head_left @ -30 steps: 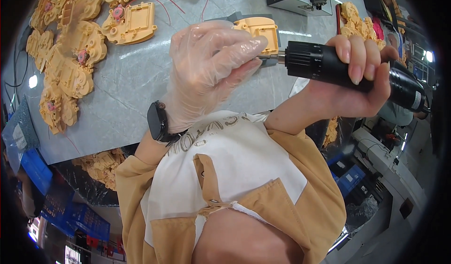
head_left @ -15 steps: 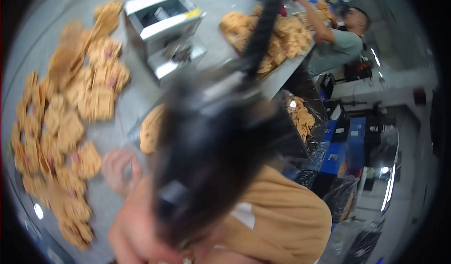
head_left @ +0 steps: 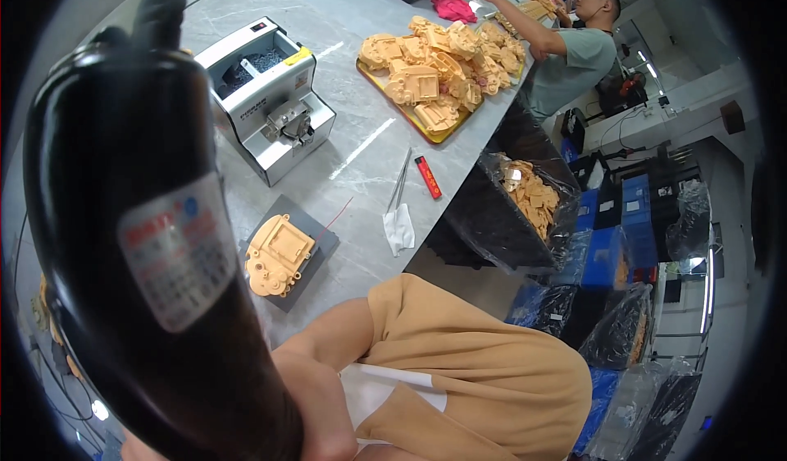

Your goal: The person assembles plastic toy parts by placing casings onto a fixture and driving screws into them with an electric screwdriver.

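Observation:
A large black electric screwdriver (head_left: 90,239) with a white label fills the left side, very near the camera. A cable runs upward from its top. What seems to be my right hand (head_left: 320,408) is wrapped round the lower body, its forearm coming from a tan sleeve. A bit of skin shows left of the tool at the lower edge; I cannot tell whose fingers. My left hand does not show clearly. Beside the tool, a tan plastic housing (head_left: 280,256) lies face up on a dark pad (head_left: 285,301) on the grey table (head_left: 361,207).
Behind stands a white screw feeder (head_left: 279,153) with screws inside. A yellow tray (head_left: 434,137) heaped with tan housings is at the far right, near tweezers (head_left: 400,180), a red lighter (head_left: 427,177) and a white cloth (head_left: 399,230). A co-worker (head_left: 574,59) works beyond. Crates (head_left: 533,203) stand right.
The electric screwdriver has swung left across the view and is now sharp. The hand that was open near the housing has gone from sight. The loose housings at left are mostly hidden.

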`<state>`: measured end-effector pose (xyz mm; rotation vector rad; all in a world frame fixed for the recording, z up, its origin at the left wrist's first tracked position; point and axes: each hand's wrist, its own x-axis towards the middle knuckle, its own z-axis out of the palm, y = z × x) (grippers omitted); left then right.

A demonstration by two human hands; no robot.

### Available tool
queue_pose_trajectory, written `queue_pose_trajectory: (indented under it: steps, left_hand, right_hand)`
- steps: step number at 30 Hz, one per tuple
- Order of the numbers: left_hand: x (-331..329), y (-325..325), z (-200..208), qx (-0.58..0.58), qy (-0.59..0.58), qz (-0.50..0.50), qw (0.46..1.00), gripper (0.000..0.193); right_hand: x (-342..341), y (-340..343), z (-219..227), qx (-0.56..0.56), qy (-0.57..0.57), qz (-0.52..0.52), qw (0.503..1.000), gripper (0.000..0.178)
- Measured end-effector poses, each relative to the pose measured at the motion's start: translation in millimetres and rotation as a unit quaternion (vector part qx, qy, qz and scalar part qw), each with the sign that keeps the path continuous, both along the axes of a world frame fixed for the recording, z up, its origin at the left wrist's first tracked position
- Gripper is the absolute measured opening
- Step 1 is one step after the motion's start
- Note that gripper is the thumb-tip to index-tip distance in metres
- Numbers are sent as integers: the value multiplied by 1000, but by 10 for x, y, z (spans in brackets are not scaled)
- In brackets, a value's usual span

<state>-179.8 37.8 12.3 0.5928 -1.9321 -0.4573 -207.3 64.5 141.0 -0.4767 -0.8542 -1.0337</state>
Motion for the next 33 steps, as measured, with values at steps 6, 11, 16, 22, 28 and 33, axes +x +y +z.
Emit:
queue_pose_trajectory:
  steps: [6, 11, 16, 22, 28, 33]
  left_hand:
    - [123, 132, 14, 27, -30, 12, 999, 18]
    - [426, 241, 4, 57, -69, 72, 993, 18]
    - [660, 443, 10, 94, -89, 116, 985, 20]
    - [667, 349, -134, 53, -54, 96, 993, 26]
    - [709, 397, -112, 68, -77, 103, 989, 30]
    - [679, 386, -104, 64, -90, 106, 988, 30]
  right_hand:
    - [-202, 76, 82, 18, 88, -26, 996, 43]
    - [-369, 80, -294, 37, 166, -155, 973, 29]
    - [-730, 185, -555, 74, 405, -615, 672, 50]
    - [-753, 170, -603, 66, 370, -581, 722, 38]
    - [-772, 124, -667, 50, 375, -548, 746, 35]
    - [-791, 152, -653, 66, 366, -553, 746, 36]
